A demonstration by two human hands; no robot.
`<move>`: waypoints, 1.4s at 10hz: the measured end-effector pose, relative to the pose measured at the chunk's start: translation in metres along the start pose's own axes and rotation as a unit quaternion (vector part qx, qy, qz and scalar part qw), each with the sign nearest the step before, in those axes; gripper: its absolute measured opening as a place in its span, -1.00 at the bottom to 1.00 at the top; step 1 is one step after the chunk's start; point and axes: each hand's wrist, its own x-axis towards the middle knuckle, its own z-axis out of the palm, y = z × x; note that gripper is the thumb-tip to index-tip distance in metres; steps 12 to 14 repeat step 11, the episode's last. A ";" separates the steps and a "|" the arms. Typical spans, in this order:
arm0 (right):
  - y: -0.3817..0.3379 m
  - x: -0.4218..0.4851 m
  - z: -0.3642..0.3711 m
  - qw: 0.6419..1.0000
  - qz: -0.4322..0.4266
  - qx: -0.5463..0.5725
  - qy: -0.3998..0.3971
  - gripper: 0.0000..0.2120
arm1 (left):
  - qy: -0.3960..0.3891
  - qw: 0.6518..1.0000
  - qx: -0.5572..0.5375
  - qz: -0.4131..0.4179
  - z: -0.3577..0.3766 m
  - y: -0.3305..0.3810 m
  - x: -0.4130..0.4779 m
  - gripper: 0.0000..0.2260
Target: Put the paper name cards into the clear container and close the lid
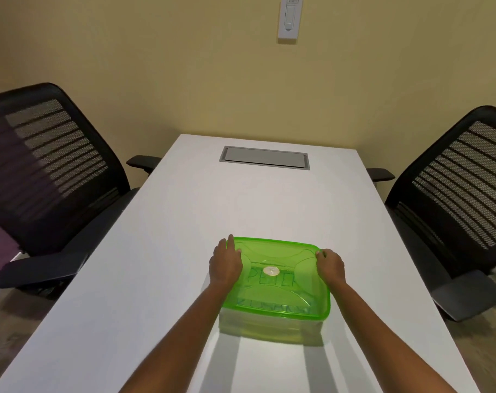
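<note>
A clear container (272, 326) stands on the white table (156, 251) in front of me, with a translucent green lid (281, 290) lying flat on top. Through the lid I see paper name cards (272, 279) with handwritten letters. My left hand (225, 265) lies palm down on the lid's far left corner, fingers spread over the edge. My right hand (330, 265) rests on the far right edge, fingers curled over the rim. A small white disc (270, 270) sits at the lid's centre.
A grey cable hatch (265, 158) is set into the table's far end. Black mesh office chairs stand at the left (51, 171) and right (453, 199). A wall (184, 66) with a white switch (290, 19) rises just behind the table.
</note>
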 end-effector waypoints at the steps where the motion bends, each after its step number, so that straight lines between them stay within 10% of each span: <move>1: 0.003 -0.020 0.000 0.998 -0.023 -0.065 0.007 -0.67 | 0.001 0.996 0.083 0.041 0.004 -0.004 -0.015 -0.53; 6: 0.018 -0.109 0.031 0.915 -0.240 -0.325 -0.012 -0.45 | -0.056 0.984 0.137 0.102 0.024 0.009 -0.083 -0.45; 7: 0.023 -0.118 0.033 0.911 -0.222 -0.342 -0.061 -0.12 | -0.060 0.983 0.141 0.099 0.025 0.009 -0.093 -0.44; 9: 0.027 -0.125 0.030 0.910 -0.207 -0.349 -0.084 -0.42 | -0.068 0.981 0.150 0.099 0.023 0.006 -0.104 -0.43; 14: 0.021 -0.120 0.010 0.909 -0.204 -0.357 -0.075 -0.33 | -0.030 0.984 0.142 0.107 0.010 0.009 -0.099 -0.39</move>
